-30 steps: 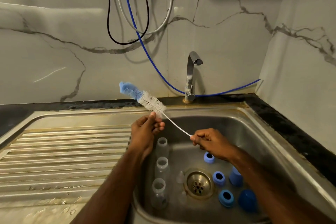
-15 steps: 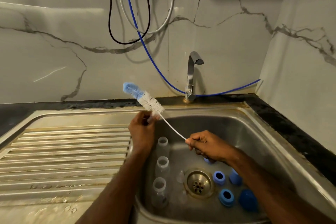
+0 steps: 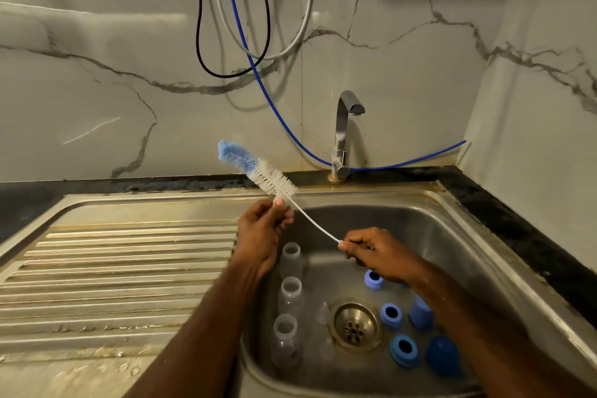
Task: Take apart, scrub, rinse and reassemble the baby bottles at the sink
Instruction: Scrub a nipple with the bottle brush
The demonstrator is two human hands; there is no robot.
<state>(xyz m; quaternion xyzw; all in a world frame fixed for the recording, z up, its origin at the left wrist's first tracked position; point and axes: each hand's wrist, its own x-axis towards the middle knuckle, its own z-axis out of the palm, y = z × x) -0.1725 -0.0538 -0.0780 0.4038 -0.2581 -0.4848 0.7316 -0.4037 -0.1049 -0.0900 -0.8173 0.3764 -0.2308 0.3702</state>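
- White-and-blue bottle brush slants above the sink.
- Right hand pinches its wire handle; left hand fingertips pinch the bristle base.
- 3 clear bottles stand in the basin.

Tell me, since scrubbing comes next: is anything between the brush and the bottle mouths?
Nothing visible. The brush, held in both hands, is above the sink's left rim; the three bottles stand open-mouthed below the left hand.
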